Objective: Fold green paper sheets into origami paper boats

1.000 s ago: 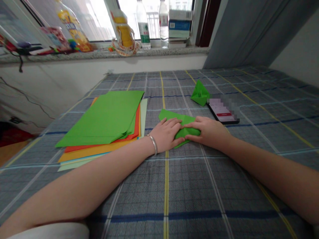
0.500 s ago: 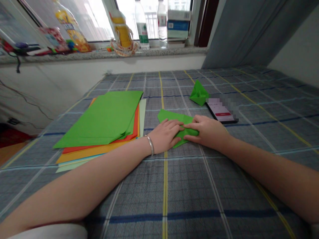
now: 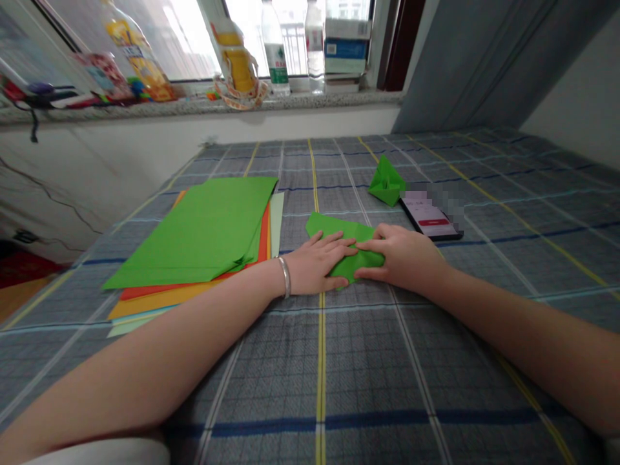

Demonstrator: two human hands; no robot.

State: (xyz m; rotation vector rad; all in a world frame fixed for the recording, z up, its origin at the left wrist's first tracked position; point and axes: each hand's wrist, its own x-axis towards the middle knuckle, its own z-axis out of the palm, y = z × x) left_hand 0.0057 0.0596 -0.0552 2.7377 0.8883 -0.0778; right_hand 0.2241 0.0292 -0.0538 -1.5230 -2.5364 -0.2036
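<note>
A partly folded green paper (image 3: 339,227) lies on the grey plaid cloth (image 3: 387,361) in the middle. My left hand (image 3: 314,265) lies flat on its left part, fingers stretched out and pressing down; a silver bangle sits on that wrist. My right hand (image 3: 404,258) rests on the paper's right part, its fingertips pressed onto the fold and meeting the left fingers. The near part of the paper is hidden under both hands.
A stack of coloured sheets (image 3: 203,239), green on top, lies to the left. A finished green paper shape (image 3: 386,182) and a phone (image 3: 431,218) lie beyond my right hand. Bottles (image 3: 274,48) and a box (image 3: 347,46) line the window sill.
My left hand has flattened and slid slightly back along the paper; the pointed corner that stuck out toward me is now pressed down under the hands.
</note>
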